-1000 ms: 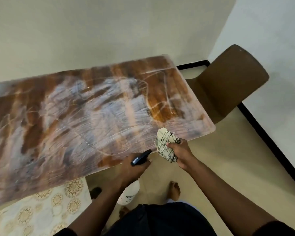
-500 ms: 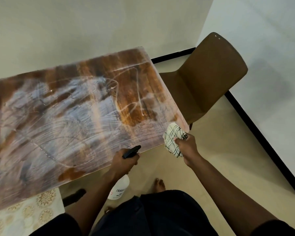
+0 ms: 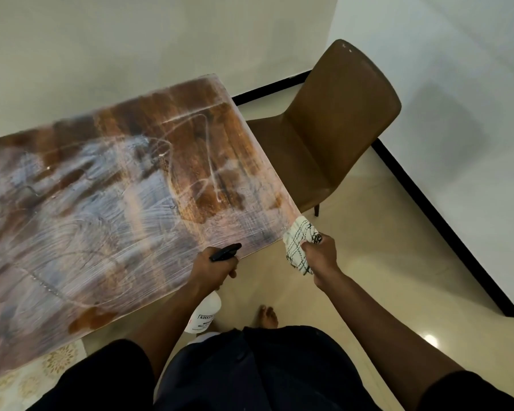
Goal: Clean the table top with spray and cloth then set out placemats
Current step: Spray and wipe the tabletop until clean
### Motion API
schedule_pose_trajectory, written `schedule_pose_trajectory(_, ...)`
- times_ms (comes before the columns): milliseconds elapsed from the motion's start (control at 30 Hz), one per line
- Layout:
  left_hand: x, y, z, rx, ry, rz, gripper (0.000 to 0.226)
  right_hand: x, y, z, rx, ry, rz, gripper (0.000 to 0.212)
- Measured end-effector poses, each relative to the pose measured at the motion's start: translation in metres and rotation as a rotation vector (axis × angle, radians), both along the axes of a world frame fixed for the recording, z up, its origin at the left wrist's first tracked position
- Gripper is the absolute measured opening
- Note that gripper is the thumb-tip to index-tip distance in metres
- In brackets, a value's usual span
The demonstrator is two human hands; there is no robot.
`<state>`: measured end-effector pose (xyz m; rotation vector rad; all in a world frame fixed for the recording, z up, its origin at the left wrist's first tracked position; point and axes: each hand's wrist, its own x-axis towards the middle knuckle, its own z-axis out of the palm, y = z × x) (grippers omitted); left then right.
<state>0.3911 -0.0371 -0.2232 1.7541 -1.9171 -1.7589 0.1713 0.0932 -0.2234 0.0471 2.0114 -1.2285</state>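
The table top (image 3: 107, 209) is lying in front of you, running off to the left, and its wood grain is showing through a film of wet streaks over most of its surface; only the far right part is looking drier and browner. Your right hand (image 3: 321, 256) is clenching the checked cloth (image 3: 298, 244), fingers curled tight round a bunched fold, just off the near right corner of the table top. Your left hand (image 3: 212, 269) is gripping the neck of the spray bottle (image 3: 204, 314), fingers wrapped round it, with the black nozzle poking over the near edge and the white body hanging below table height.

By the look of it, you are sitting between spraying and wiping: the surface is already wet, so the next move is probably calling for the cloth to go down flat and sweep across the streaks, starting from that corner.

The brown chair (image 3: 333, 129) is standing just beside the right edge, limiting your reach on that side. The tiled floor near you is giving room to step. A patterned placemat (image 3: 51, 366) is peeking out below the near left edge, waiting.
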Motion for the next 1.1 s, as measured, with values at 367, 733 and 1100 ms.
schedule_pose_trajectory(367,-0.046,-0.006,-0.004,0.06,0.071,0.04,0.045,-0.004,0.004,-0.001,0.029,0.055,0.016,0.031)
schedule_pose_trajectory(733,-0.027,-0.007,-0.011,0.039,0.019,0.045,0.015,0.0,-0.001,0.0,0.028,0.091,0.025,0.03)
schedule_pose_trajectory(1100,0.034,-0.003,-0.011,-0.012,-0.028,0.183,0.019,0.026,-0.02,0.003,0.023,0.1,0.137,0.034)
